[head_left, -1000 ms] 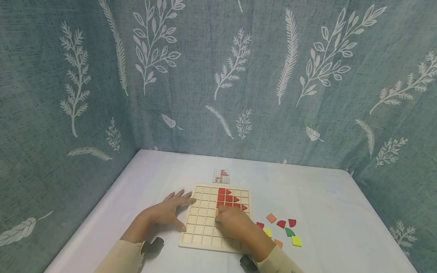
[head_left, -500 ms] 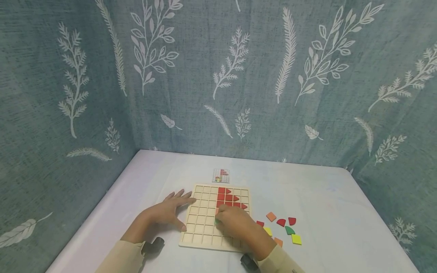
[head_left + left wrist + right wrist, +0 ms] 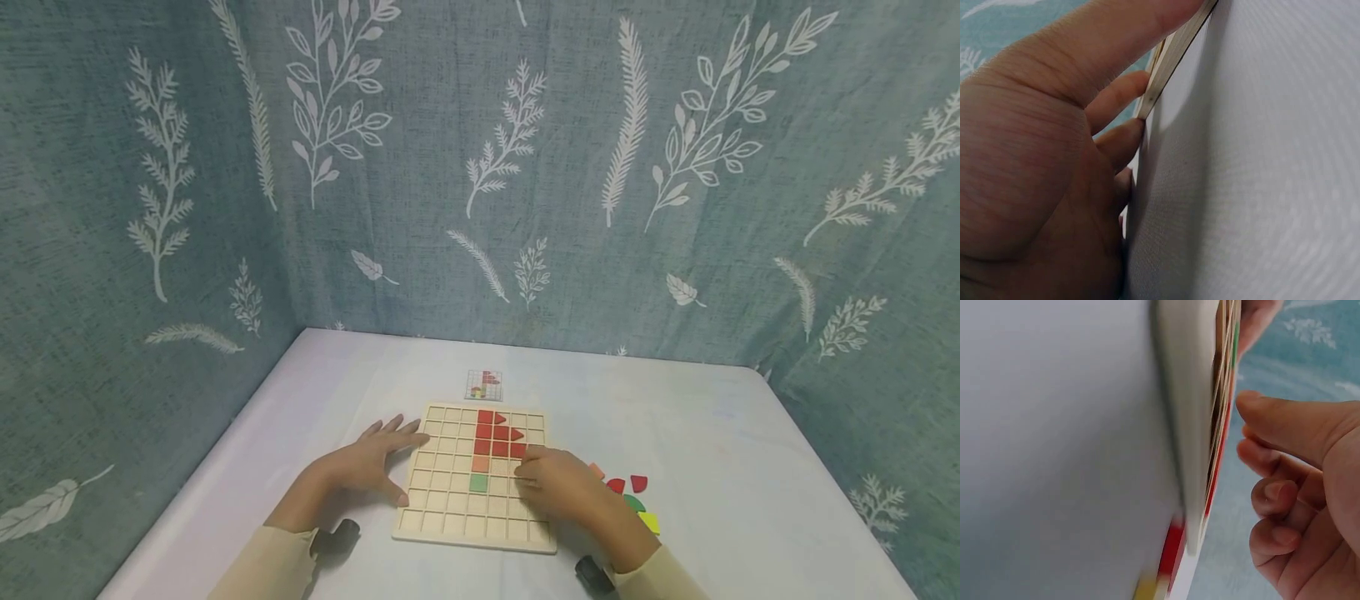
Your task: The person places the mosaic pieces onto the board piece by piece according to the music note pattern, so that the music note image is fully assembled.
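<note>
A pale wooden grid board lies on the table. Red squares and pointed pieces form rows in its upper part, above an orange square and a green square. My left hand rests at the board's left edge, fingers spread, with thumb and fingertips touching the edge in the left wrist view. Over the board's right side is my right hand. Its fingers bend loosely with nothing between thumb and forefinger in the right wrist view. It hides the tip of the third red row.
Behind the board lies a small pattern card. Loose pieces sit right of the board, including red quarter-rounds, a green piece, a yellow square and an orange one. My right arm partly covers this group.
My right hand has left the green square, which now shows in its cell, and moved right across the board. My left hand stays in place.
</note>
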Tool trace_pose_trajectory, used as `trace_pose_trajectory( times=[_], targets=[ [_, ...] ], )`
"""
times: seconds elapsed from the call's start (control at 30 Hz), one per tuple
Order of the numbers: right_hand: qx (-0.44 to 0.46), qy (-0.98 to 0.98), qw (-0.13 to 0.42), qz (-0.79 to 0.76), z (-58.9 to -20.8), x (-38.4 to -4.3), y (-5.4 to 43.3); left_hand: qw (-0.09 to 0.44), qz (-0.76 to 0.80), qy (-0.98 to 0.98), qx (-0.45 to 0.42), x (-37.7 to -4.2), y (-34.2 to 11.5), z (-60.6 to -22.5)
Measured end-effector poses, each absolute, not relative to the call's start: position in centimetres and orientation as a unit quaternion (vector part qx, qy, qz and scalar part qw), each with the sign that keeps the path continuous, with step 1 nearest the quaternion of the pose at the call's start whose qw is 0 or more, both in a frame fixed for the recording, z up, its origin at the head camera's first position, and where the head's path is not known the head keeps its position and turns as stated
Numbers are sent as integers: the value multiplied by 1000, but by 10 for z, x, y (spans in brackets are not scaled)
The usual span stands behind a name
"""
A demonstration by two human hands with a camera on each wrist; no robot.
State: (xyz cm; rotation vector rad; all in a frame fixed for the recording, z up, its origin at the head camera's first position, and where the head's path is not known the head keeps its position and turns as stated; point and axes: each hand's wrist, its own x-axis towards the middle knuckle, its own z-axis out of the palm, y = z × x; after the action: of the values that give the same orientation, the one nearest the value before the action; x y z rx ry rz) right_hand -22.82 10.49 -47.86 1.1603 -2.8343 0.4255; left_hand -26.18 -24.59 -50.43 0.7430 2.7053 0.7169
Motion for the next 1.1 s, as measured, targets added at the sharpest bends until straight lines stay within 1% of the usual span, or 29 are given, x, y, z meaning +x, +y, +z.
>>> trace_pose_trajectory(
  times=[0.3, 0.47, 0.73, 1.1],
  targets=[
    [243, -961, -32, 125, -466, -229, 145, 117, 248, 920, 279, -263, -250, -503],
    [194, -973, -55, 115, -465, -234, 162, 114, 245, 920, 283, -264, -250, -505],
    [172, -978, -81, 88, -473, -243, 178, 116, 241, 923, 277, -265, -249, -505],
    [176, -978, -82, 79, -475, -247, 179, 122, 248, 924, 266, -262, -247, -505]
  ],
)
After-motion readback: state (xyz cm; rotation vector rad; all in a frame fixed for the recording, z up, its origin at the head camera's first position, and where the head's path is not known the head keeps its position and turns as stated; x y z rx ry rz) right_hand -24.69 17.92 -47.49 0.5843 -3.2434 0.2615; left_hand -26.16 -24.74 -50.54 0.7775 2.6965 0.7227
